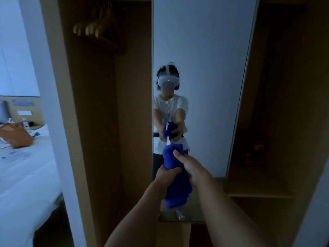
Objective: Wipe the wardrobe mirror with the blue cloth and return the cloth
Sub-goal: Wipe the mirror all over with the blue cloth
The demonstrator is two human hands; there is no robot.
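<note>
Here, wardrobe mirror (204, 50), wooden wardrobe (106, 104), white bed (23, 175) leftward

Single head-worn camera, close before wardrobe mirror (204, 50), facing it squarely, tilted slightly down; bed (26, 175) far left of mirror.

I have both bare forearms stretched forward, close together. My left hand (166, 174) curls its grip round the middle of the blue cloth (175, 175); my right hand (193, 168) clasps it just beside, thumb (178, 155) pressed on top.
</note>
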